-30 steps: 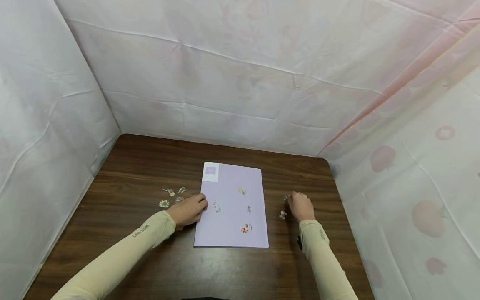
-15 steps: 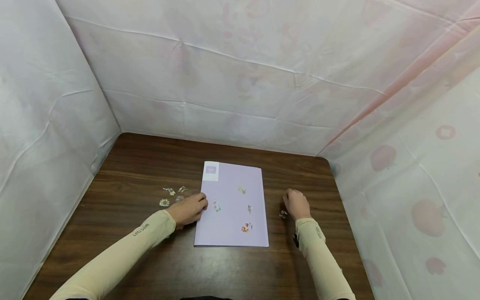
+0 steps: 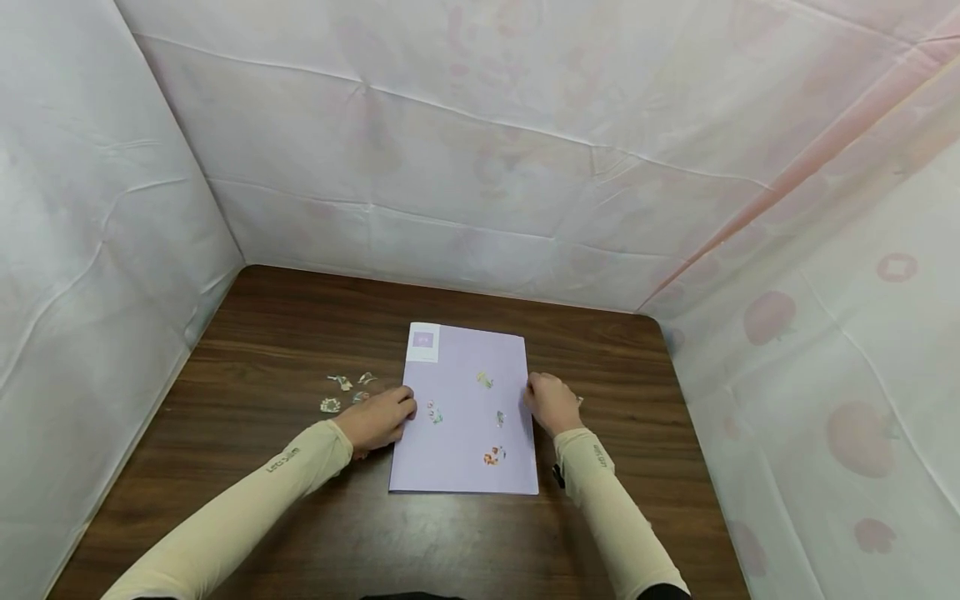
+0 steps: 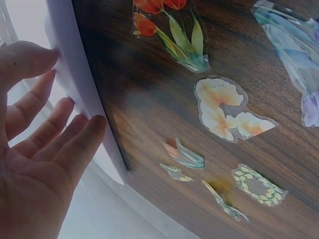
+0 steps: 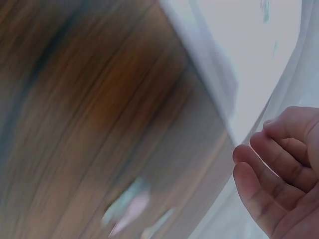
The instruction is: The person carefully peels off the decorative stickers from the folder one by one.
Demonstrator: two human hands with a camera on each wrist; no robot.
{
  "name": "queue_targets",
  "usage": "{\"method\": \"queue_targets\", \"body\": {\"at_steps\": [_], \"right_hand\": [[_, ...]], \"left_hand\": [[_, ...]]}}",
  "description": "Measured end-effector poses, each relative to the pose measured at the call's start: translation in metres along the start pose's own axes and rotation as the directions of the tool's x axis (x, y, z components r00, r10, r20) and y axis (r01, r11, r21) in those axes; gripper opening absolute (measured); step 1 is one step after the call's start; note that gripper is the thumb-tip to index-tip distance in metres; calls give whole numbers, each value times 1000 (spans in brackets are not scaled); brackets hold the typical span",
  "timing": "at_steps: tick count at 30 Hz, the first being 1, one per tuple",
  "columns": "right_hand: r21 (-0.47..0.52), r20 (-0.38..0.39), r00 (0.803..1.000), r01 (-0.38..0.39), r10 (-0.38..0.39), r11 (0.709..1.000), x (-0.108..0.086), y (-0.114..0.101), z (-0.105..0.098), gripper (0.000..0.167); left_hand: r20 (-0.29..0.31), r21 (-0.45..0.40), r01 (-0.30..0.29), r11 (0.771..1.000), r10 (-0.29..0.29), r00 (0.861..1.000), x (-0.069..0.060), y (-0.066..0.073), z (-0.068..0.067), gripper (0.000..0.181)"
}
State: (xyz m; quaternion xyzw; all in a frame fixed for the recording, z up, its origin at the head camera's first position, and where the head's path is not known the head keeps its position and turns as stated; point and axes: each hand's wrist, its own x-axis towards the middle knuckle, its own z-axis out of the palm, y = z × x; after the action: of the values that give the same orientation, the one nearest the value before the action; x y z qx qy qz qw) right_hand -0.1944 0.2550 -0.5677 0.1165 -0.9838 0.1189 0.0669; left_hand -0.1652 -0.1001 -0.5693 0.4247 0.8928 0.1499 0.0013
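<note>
A lilac folder (image 3: 450, 467) lies flat on the table with several small flower stickers on it, one orange (image 3: 493, 456) and one yellow (image 3: 484, 380). My left hand (image 3: 377, 418) rests its fingertips along the folder's left edge, fingers relaxed. At the right edge is my right hand (image 3: 551, 403), thumb and fingertips drawn together in a pinch; the sticker seen at these fingertips half a second ago is hidden now. Near the left hand lie loose clear-edged stickers: red tulips (image 4: 187, 35), pale orange blossoms (image 4: 222, 104) and a leaf wreath (image 4: 256, 185).
A pink-green sticker (image 5: 127, 205), blurred, lies on the wood right of the folder. The dark wooden table (image 3: 465, 550) extends around the folder. Pale printed curtains (image 3: 420, 158) stand at its back and sides.
My right hand has moved left from the loose stickers on the right to the folder's right edge. The left hand stays at the left edge.
</note>
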Motion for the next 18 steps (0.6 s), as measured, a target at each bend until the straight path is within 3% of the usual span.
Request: {"method": "queue_targets", "body": {"at_steps": [8,18], "right_hand": [[6,30,996,79,-79,997,19,-34,18,17],[-5,49,994,94,-93,996,36,-46,29,5]], "left_hand": [[-34,10,-28,1000,29,999,0,1,4,15],[-1,-11,-3,1000,3,1000,0,4,3,15]]}}
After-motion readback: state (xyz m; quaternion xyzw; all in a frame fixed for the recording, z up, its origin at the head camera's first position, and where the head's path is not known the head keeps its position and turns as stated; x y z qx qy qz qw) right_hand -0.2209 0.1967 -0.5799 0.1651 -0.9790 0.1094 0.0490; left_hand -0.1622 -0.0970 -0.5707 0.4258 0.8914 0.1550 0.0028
